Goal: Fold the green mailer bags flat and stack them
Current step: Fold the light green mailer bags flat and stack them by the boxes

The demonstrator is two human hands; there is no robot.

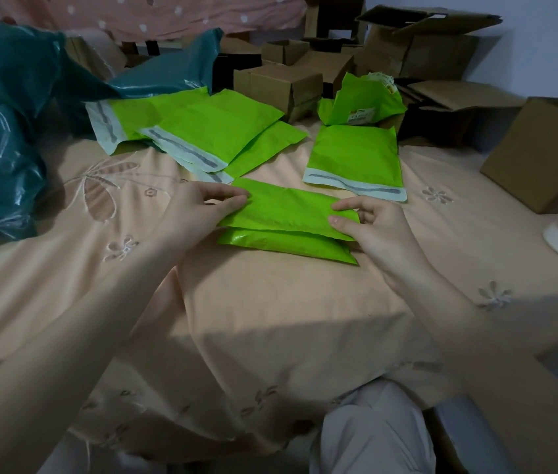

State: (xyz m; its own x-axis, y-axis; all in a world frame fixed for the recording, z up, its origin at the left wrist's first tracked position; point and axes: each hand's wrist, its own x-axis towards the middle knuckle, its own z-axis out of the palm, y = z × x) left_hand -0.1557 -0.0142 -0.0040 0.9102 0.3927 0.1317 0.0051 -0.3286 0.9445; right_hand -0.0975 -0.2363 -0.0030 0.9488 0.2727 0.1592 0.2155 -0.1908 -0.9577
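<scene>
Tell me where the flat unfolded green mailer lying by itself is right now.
In the head view the unfolded green mailer lies right of centre on the peach bedsheet, just behind the right hand and in front of the torn green mailer.

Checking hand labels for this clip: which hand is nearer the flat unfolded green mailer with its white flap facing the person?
Right. The right hand sits just below that unfolded mailer, gripping the folded mailer; the left hand holds its far end, further away.

Peach bedsheet (270,319): green mailer bags (216,131), cardboard boxes (277,83), teal bags (0,159).
</scene>
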